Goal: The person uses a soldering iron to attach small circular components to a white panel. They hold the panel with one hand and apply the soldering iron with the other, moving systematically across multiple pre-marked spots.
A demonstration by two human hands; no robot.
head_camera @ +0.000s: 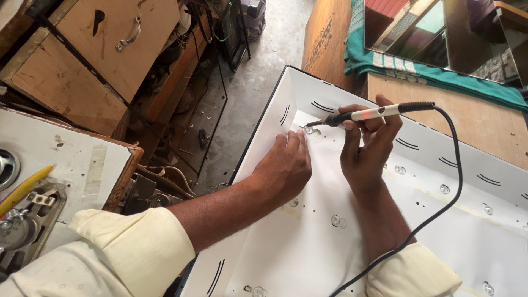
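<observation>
A large white panel tray (286, 258) with raised sides lies before me, dotted with small clear lenses. My right hand (367, 144) grips a soldering iron (369, 113) with a white and black handle and a black cord (448, 203). Its tip touches a clear lens (309, 130) near the tray's far left corner. My left hand (287, 165) rests flat on the white sheet, fingertips pressing just beside that lens. Both arms wear cream sleeves.
A wooden cabinet with a metal handle (93, 44) stands at the upper left. A worn white bench top (82, 165) holds metal parts and a yellow tool (22, 190). A mirror on green cloth (434, 69) lies behind the tray. Grey floor (264, 60) lies between.
</observation>
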